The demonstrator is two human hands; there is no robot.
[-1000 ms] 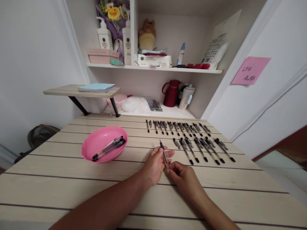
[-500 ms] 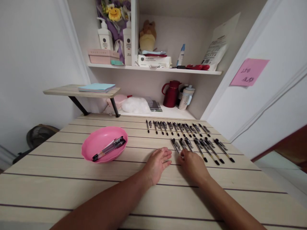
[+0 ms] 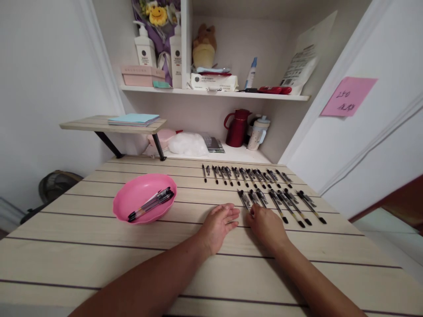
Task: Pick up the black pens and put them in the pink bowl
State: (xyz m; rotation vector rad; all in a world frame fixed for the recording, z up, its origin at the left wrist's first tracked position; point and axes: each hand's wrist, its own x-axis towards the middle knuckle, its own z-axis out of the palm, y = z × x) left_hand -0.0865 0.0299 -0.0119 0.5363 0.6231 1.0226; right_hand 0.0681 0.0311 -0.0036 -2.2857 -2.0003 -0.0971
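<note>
My left hand (image 3: 220, 224) rests on its edge on the table, palm turned toward the pens, fingers stretched out with nothing in them. Beside it, my right hand (image 3: 267, 226) is closed, its fingertips pinching the lower end of a black pen (image 3: 243, 199) at the left end of the front row. Several uncapped pens (image 3: 291, 207) with their caps beside them continue that row to the right, some partly hidden behind my hand. A farther row of pens (image 3: 244, 176) lies behind. To the left, a pink bowl (image 3: 132, 193) holds several capped pens (image 3: 152, 204).
At the back left stands a small raised shelf (image 3: 82, 123) with blue paper (image 3: 134, 119) on it. A red jug (image 3: 237, 127) and a light tumbler (image 3: 258, 134) stand behind the table. A pink note (image 3: 350, 96) is stuck on the right wall.
The view has shifted slightly. Both hands keep nearly the same place and pose, and the pens and bowl look unchanged.
</note>
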